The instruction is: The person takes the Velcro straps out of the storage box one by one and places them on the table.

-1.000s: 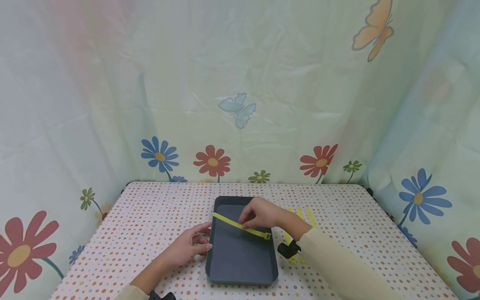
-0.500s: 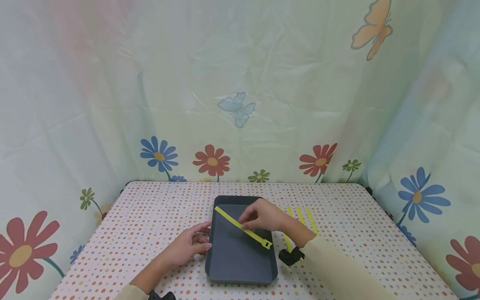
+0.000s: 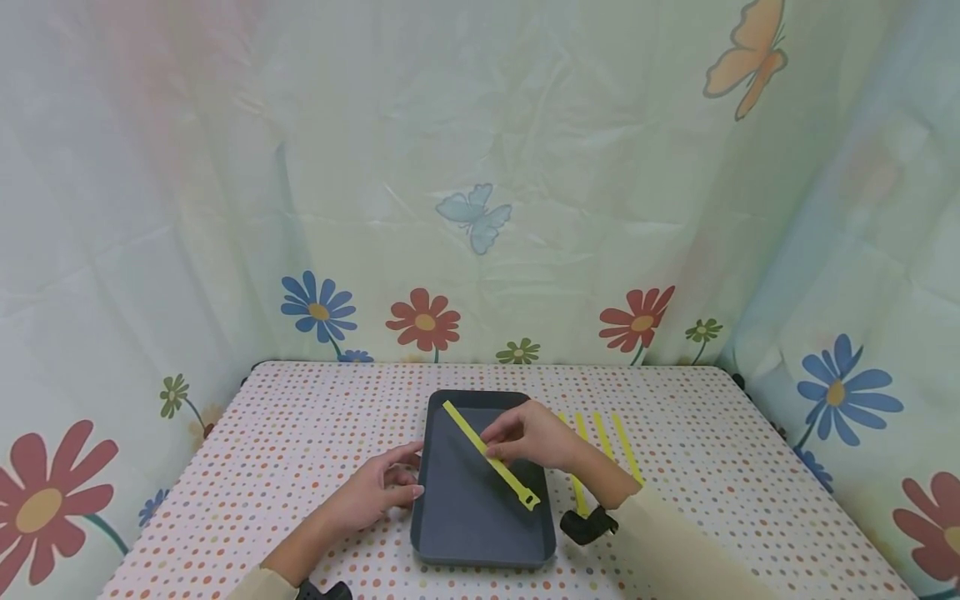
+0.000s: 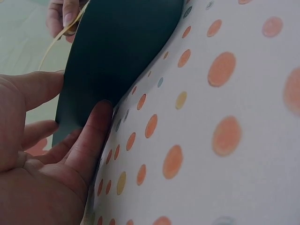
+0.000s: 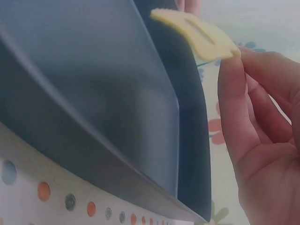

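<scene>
In the head view, my right hand (image 3: 542, 437) pinches a yellow cable tie strap (image 3: 467, 429) between thumb and fingertips near its middle. The strap slants over the dark grey tray (image 3: 480, 537), its slotted head toward the tray's near right side. The right wrist view shows that slotted head (image 5: 201, 37) up close, in front of the pinching fingers. At the tray's left edge, my left hand (image 3: 382, 492) touches the outer wall with loosely bent fingers. Its fingertips lie against the tray wall (image 4: 117, 51) in the left wrist view.
Several yellow straps lie side by side on the dotted table (image 3: 322, 433) right of the tray, such as one strap (image 3: 627, 450) at the outer right. My right forearm partly covers them. A flowered curtain (image 3: 360, 208) rises behind the table and along its sides.
The strap in my right hand has turned: its far end moved up and right, its slotted head nearer to me. My right hand shifted slightly right; my left hand stays at the tray.
</scene>
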`<state>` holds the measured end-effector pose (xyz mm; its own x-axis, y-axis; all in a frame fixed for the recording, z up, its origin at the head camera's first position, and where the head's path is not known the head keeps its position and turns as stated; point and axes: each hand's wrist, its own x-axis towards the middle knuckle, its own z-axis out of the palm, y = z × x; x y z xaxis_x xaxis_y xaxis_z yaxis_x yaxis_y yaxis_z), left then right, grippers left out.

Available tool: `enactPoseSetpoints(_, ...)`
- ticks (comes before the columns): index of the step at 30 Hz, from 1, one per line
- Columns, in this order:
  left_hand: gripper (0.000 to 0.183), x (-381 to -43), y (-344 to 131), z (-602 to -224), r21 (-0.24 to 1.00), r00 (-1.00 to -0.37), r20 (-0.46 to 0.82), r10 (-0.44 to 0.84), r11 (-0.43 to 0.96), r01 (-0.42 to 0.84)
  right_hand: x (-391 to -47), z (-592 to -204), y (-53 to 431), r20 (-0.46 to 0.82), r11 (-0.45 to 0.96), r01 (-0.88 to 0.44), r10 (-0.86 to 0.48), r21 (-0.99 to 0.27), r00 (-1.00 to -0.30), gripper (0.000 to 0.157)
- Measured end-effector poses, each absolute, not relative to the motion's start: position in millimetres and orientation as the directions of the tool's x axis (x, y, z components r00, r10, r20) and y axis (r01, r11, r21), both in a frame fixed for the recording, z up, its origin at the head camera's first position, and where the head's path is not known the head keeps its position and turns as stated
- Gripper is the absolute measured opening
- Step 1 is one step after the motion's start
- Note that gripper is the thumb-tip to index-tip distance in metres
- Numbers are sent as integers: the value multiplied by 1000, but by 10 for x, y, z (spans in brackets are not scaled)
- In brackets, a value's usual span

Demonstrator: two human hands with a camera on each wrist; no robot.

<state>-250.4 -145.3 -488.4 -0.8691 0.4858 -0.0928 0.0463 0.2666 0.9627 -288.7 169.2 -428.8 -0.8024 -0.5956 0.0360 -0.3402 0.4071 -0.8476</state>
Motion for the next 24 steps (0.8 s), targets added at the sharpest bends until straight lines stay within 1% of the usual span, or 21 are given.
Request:
enactPoseSetpoints(9,71,-2506,-1448,-4883,958,-872,-96,480,282,50,-2810,-4332,1712,33,329,-251,-547,-911,-837,27)
enactPoseSetpoints(17,70,-2506,-1447,-4881,955,-878,-112,465,294,34,-2740,-4375,1729,47,265,-227,-549,-937,-834,36)
enactPoseSetpoints(24,72,-2484,-1438,-4846,959,-877,-112,466,282,27,-2698,-4407,1732,42,251,-198,-517,-947,-855,46)
